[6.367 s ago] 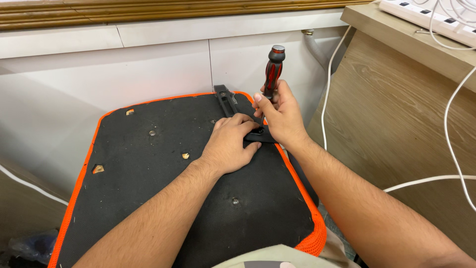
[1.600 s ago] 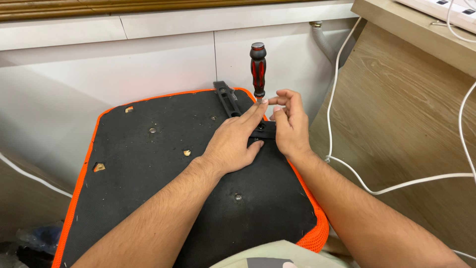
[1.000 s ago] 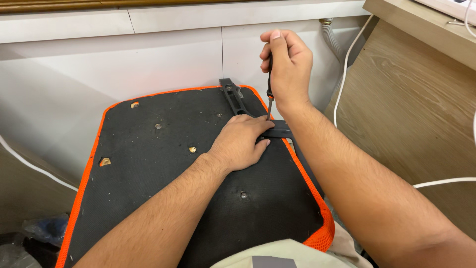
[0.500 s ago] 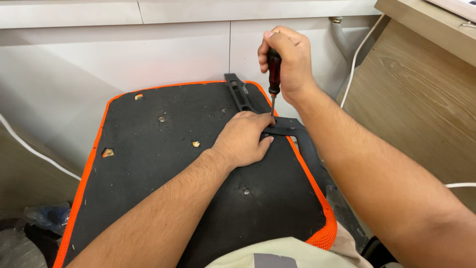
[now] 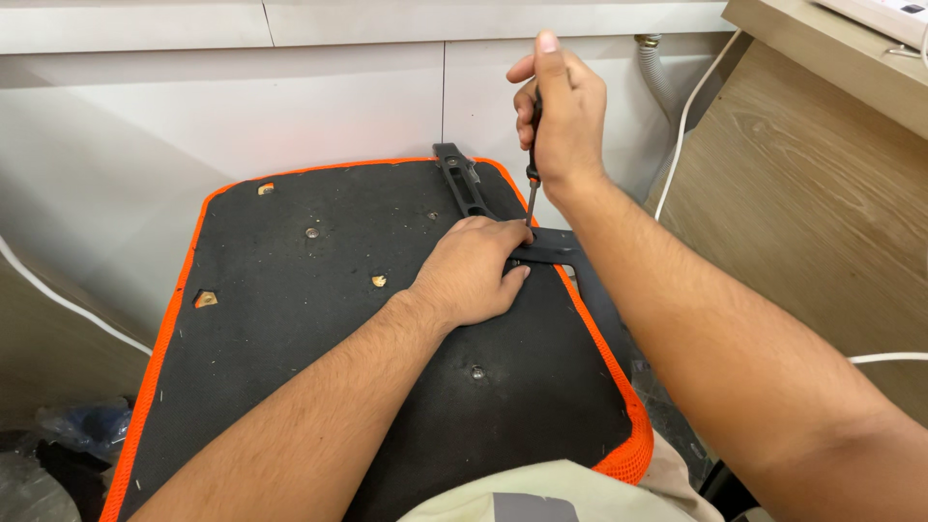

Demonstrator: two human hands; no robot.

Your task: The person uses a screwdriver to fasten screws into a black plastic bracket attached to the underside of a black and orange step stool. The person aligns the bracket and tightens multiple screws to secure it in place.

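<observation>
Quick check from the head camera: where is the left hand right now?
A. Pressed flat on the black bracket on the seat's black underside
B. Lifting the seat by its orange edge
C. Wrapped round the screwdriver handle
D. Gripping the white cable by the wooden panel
A: the left hand lies flat on the black bracket on the seat underside, while the right hand holds the screwdriver upright over it.

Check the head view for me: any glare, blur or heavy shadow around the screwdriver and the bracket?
Head view: even, soft light, no glare; right hand and screwdriver sharp; left hand casts slight shadow on the black bracket; the near sleeve at the frame's bottom looks soft.
</observation>
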